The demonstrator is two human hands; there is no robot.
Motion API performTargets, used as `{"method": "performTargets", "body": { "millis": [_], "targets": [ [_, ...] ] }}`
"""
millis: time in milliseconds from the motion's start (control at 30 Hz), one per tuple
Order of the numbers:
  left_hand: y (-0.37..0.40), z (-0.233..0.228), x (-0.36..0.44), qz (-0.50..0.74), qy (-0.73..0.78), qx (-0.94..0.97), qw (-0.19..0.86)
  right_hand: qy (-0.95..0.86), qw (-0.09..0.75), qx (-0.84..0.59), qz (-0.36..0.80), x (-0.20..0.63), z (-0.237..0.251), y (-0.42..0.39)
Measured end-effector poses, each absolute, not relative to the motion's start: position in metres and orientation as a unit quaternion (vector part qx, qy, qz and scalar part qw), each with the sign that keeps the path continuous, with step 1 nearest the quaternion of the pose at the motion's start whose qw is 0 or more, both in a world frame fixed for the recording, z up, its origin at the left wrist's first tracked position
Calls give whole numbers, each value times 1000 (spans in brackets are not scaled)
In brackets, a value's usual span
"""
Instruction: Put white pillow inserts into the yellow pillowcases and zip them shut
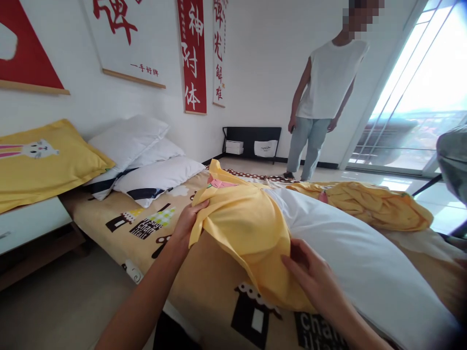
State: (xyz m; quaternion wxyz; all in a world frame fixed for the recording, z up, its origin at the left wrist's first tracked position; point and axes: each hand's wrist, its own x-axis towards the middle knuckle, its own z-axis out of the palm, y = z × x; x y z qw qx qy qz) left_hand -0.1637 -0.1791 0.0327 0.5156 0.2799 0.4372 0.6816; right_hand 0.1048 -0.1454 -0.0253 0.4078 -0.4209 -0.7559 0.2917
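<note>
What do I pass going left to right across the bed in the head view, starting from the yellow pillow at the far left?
Yellow pillow → stacked white pillows → left hand gripping the yellow pillowcase → right hand on its lower edge → bare white pillow → crumpled yellow cloth.

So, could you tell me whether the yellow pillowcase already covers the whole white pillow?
No: the yellow pillowcase, gripped by both hands, covers only one end of the white pillow, most of which lies bare.
</note>
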Motion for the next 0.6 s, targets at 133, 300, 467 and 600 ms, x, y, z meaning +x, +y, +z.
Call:
{"method": "performTargets", "body": {
  "millis": [133, 300, 467, 600],
  "targets": [
    [-178, 35, -166, 687, 418, 263, 533, -750, 406, -486, 192, 115, -34, -137],
    [-177, 35, -165, 685, 400, 253, 554, -755, 399, -509, 105, 123, -44, -127],
    [-181, 41, -161, 679, 401, 246, 564, -754, 383, -522, 112, 126, -40, -113],
    [-181, 39, -161, 682, 397, 247, 562, -795, 317, -485, 181, 121, -30, -117]
  ]
}}
